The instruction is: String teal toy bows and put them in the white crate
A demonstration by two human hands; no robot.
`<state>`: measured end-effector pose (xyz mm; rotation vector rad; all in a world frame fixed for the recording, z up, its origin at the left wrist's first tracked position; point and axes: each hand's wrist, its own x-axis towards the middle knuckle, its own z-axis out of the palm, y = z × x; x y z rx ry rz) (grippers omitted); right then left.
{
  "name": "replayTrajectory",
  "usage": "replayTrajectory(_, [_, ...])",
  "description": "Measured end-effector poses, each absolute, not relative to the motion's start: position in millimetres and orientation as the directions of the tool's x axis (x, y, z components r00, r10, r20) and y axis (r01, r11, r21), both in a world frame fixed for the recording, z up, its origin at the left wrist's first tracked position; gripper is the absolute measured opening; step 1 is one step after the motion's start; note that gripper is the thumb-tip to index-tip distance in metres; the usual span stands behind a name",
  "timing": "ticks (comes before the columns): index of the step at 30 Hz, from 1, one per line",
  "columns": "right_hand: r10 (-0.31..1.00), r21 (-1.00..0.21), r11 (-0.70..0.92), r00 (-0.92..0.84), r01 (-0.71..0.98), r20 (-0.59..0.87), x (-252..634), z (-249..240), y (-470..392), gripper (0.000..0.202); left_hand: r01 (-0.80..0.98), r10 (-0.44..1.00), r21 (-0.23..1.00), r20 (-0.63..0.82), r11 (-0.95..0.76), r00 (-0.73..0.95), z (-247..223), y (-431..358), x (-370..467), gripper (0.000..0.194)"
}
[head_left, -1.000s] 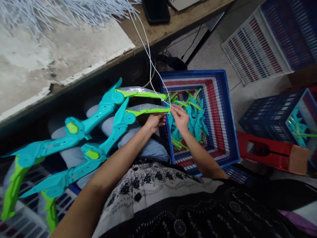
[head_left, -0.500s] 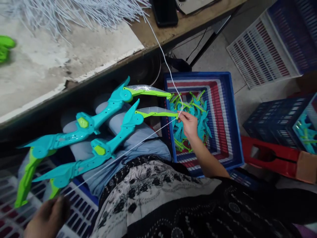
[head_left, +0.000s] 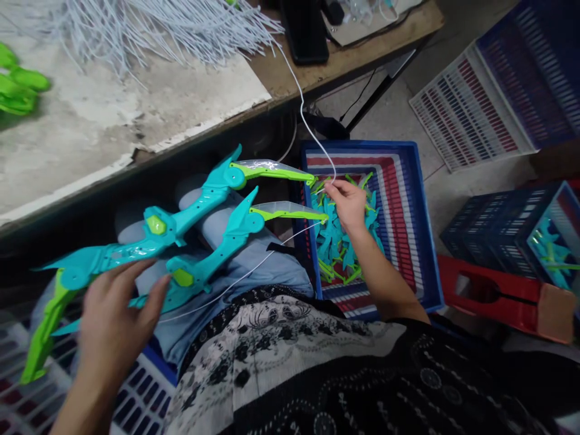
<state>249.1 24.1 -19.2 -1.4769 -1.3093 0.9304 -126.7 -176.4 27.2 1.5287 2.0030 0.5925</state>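
Observation:
Two teal and green toy bows lie across my lap, the far bow (head_left: 181,217) and the near bow (head_left: 212,254). My right hand (head_left: 348,202) pinches a white string (head_left: 312,130) just past the bows' green tips, over a blue crate. A second white string (head_left: 235,279) runs from the near bow's tip down across my lap. My left hand (head_left: 115,320) rests with fingers spread on the near bow's lower limb, and no string shows in it.
The blue crate (head_left: 414,205) beside my knee holds several teal and green bow parts. A heap of white strings (head_left: 149,24) and a black phone (head_left: 304,30) lie on the workbench. More crates (head_left: 512,223) and a red stool (head_left: 489,287) stand on the right.
My left hand pulled the string out to the lower left, then let go and moved up onto the near bow. My right hand rose slightly toward the far bow's tip.

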Motion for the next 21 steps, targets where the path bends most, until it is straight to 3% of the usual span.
replayTrajectory(1, [0.986, -0.939, 0.062, 0.123, 0.339, 0.109, 245, -18, 29, 0.020, 0.817, 0.989, 0.557, -0.081, 0.148, -0.124, 22, -158, -116, 0.046])
replayTrajectory(4, [0.943, -0.812, 0.279, 0.013, 0.512, 0.332, 238, -16, 39, 0.016, 0.876, 0.979, 0.474, -0.118, -0.091, 0.165, 1, -129, -93, 0.050])
replayTrajectory(8, [0.872, -0.638, 0.449, -0.151, 0.626, 0.465, 235, -15, 43, 0.017, 0.891, 0.956, 0.433, -0.176, -0.139, 0.235, -13, -140, -87, 0.048])
replayTrajectory(13, [0.864, -0.584, 0.463, -0.192, 0.667, 0.465, 234, -16, 43, 0.021, 0.808, 0.923, 0.582, -0.257, -0.090, 0.288, -1, -145, -91, 0.045])
replayTrajectory(17, [0.870, -0.544, 0.467, -0.252, 0.698, 0.424, 233, -16, 43, 0.024, 0.686, 0.966, 0.724, -0.223, 0.073, 0.132, 6, -111, -83, 0.040])
replayTrajectory(19, [0.880, -0.530, 0.461, -0.292, 0.712, 0.374, 233, -16, 43, 0.024, 0.555, 0.969, 0.818, -0.232, 0.150, 0.080, 2, -83, -71, 0.037])
replayTrajectory(21, [0.895, -0.544, 0.437, -0.285, 0.717, 0.343, 232, -17, 43, 0.023, 0.308, 0.936, 0.905, -0.338, 0.294, 0.096, -8, -51, -51, 0.035])
